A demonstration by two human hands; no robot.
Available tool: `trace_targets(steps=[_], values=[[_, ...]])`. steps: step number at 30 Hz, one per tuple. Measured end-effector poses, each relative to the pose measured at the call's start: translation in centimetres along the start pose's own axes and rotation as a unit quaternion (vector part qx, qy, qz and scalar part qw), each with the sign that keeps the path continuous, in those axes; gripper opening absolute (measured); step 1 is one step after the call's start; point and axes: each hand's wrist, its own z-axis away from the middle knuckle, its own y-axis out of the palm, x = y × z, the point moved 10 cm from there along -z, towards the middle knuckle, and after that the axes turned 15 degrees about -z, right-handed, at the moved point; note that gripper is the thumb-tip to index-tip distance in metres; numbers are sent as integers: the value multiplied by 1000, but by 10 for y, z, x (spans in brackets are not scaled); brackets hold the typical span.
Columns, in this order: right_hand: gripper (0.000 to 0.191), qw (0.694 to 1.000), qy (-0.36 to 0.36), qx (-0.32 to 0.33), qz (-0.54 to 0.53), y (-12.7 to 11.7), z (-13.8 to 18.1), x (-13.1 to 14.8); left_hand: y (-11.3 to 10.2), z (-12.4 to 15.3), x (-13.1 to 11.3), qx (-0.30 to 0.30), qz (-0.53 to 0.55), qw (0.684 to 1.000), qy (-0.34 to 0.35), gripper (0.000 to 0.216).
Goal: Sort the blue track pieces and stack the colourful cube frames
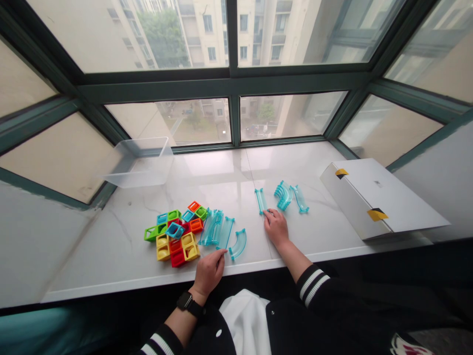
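Note:
My right hand has its fingers closed at the near end of a straight translucent blue track piece, which lies on the white sill. To its right are a stack of curved track pieces and a slightly bent track piece. My left hand rests at the front edge with its fingers curled. Its fingertips are beside the near end of several straight track pieces and a single curved track piece. What those fingers hold, if anything, is hidden.
Red, yellow, green and blue toy blocks are bunched left of the straight tracks. A clear plastic bin stands at the back left. On the right sits a white box with yellow-and-black tabs. Window frames border the sill.

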Motion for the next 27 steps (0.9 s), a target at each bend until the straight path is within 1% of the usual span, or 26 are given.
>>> trace_targets(steps=[11,14,17,19,21,24,27], values=[[39,1000,-3,-8,-14,-2,1,1,1,1,0,-6,-8,1000,7,30],[38,998,-8,-33,-56,-9,2,2,1,1,0,-15,-16,1000,11,30],[37,989,16,-76,-123,-22,3,-3,0,1,0,-21,-18,1000,12,29],[36,982,32,-93,-159,-30,5,-5,0,1,-1,-21,-20,999,14,28],[35,978,35,-84,-187,-33,8,-3,0,1,-2,-19,-24,999,15,27],[32,972,52,-51,-222,-31,18,5,-1,0,-2,-20,-30,999,11,27],[32,964,58,9,-258,-22,36,27,-1,-1,-1,-21,-35,999,-3,29]])
